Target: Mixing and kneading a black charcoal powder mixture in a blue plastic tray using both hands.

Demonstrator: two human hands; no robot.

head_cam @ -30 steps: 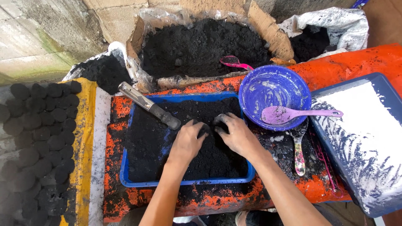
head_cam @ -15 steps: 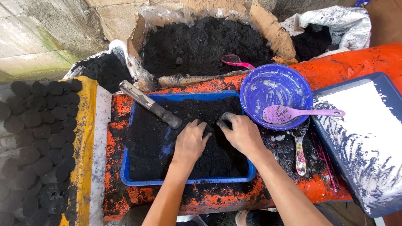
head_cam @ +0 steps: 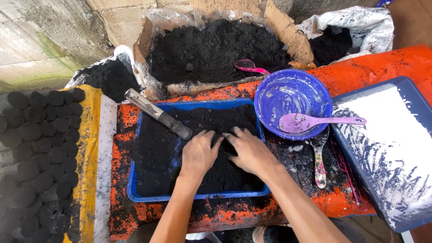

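Note:
A blue rectangular tray (head_cam: 144,195) full of black powder sits on an orange-painted surface. My left hand (head_cam: 198,155) lies palm down on the powder near the tray's middle, fingers spread. Beside it, my right hand (head_cam: 249,150) also presses flat on the powder, fingers spread and pointing up-left. The two hands almost touch at the fingertips. Neither hand grips anything. A dirty metal tool with a dark handle (head_cam: 157,113) rests across the tray's upper left corner.
A blue bowl (head_cam: 288,96) holds a pink slotted spoon (head_cam: 310,122). A second spoon (head_cam: 318,158) lies below it. At right is a blue tray of white powder (head_cam: 391,148). A cardboard box of black powder (head_cam: 211,47) stands behind. Several black round briquettes (head_cam: 38,148) lie left.
Both hands have slid slightly down and toward me over the powder and flattened out, fingers spreading. Nothing else has moved.

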